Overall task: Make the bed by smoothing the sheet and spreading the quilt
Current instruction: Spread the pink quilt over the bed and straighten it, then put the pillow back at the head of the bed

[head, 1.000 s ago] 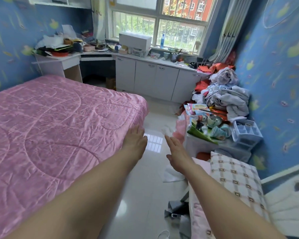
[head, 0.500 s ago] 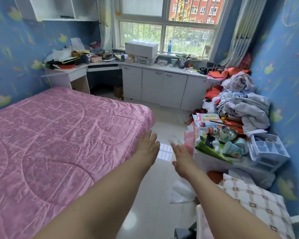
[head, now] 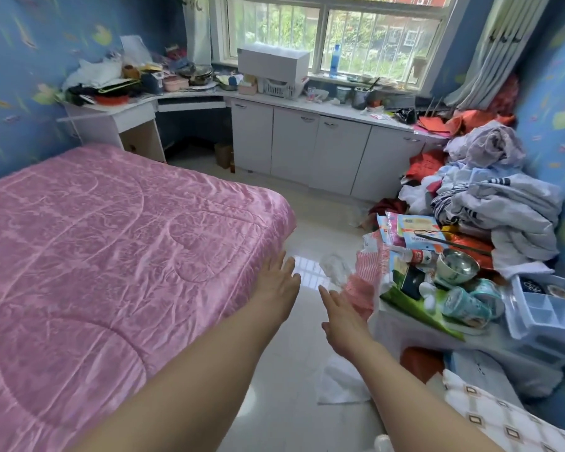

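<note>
Pink quilt (head: pixel 105 256) lies spread flat over the bed, covering it to the near & right edges; fabric is shiny, crinkled satin w/ stitched curved lines and heart-like outlines. Sheet under it can't be seen.

Left hand (head: pixel 276 283) reaches fwd w/ fingers straight and together, palm down, at the quilt's right edge near the foot corner; grip wide, holding nothing. Whether it touches the fabric can't be told. Right hand (head: pixel 341 316) is out over the glossy pale tile floor (head: pixel 294 402), fingers extended, grip wide too, nothing in it. Both forearms bare.

Right of the hands: low white box-like stand (head: pixel 405 331) crowded w/ stuff – round metal bowl (head: pixel 457 265), teal printed cup (head: pixel 463 305) lying on its side, small white bottle w/ red label (head: pixel 411 254), green flat packet (head: pixel 418 311), clear plastic compartment tray (head: pixel 548 313). Print on the packets too small/blurred to read. Behind that, a soft heap of clothes (head: pixel 499 203), grey, white, striped, some red-orange.

Far side: white bench (head: pixel 340 112) w/ cabinet doors under a barred window, cluttered; white rectangular box (head: pixel 273 63) & blue bottle (head: pixel 335 60) on it. Walls blue w/ green-yellow shapes. Bottom right, a cushion (head: pixel 503 415) in cream checks w/ small brown squares. White crumpled cloth (head: pixel 340 383) on floor beneath the right forearm.
</note>
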Demonstrator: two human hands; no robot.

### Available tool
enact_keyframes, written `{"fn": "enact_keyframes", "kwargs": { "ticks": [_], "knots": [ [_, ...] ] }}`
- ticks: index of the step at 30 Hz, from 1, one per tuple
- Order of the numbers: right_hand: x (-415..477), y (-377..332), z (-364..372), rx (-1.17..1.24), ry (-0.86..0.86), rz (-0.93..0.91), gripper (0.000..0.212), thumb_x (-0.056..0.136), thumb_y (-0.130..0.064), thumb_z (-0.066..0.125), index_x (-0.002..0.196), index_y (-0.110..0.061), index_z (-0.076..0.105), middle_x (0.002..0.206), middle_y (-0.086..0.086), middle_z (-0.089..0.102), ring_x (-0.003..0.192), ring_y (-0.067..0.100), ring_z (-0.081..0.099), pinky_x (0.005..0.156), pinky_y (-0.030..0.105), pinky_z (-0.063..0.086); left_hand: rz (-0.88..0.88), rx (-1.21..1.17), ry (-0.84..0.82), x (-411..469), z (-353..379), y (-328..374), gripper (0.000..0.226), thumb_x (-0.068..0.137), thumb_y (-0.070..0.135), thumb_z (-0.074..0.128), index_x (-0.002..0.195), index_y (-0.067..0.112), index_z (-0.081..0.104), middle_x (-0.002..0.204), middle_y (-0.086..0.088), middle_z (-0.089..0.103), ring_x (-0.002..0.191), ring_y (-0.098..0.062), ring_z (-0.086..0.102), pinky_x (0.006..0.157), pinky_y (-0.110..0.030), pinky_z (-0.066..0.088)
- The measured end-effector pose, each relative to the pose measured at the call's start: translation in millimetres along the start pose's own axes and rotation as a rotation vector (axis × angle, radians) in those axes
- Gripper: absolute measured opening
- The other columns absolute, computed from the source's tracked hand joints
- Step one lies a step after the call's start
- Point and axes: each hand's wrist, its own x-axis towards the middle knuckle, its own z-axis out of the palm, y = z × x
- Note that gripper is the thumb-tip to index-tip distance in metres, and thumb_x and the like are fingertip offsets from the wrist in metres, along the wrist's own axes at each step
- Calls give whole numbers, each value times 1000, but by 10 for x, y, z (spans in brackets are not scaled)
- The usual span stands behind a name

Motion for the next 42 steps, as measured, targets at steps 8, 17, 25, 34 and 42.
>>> {"fn": "enact_keyframes", "kwargs": {
  "ticks": [8,17,25,34,42],
  "knots": [
    [173,-43,23,39,-28,-31,74,96,-12,48,153,-21,1,155,3,16,142,22,17,109,32,29,-28,24,-33,-26,-14,-272,52,91,17,52,142,17,40,159,-12,12,147,-32,4,119,-46,10],
    [97,-455,40,69,-57,-122,72,96,-9,47,153,-21,3,155,5,18,143,24,15,111,32,27,-172,28,-71,-580,-253,-749,58,87,9,55,142,15,39,157,-13,14,147,-34,2,119,-48,8],
    [-248,-252,-285,83,29,-3,73,96,-12,47,153,-22,2,156,2,14,143,24,18,106,32,31,-71,70,-4,-429,-663,-358,59,88,17,61,143,18,41,158,-13,14,147,-34,4,118,-47,9],
    [-1242,455,-521,172,188,392,76,94,-4,48,152,-19,2,159,5,12,146,23,11,116,35,17,386,82,131,-284,-1013,1132,60,90,16,56,146,14,34,158,-12,13,147,-33,3,119,-48,10],
    [-2316,841,-493,144,308,740,80,92,-6,52,153,-21,2,157,4,14,145,26,11,116,37,22,710,57,164,-606,-1093,2184,59,90,18,56,146,19,36,157,-8,17,147,-31,4,119,-49,12]
  ]
}}
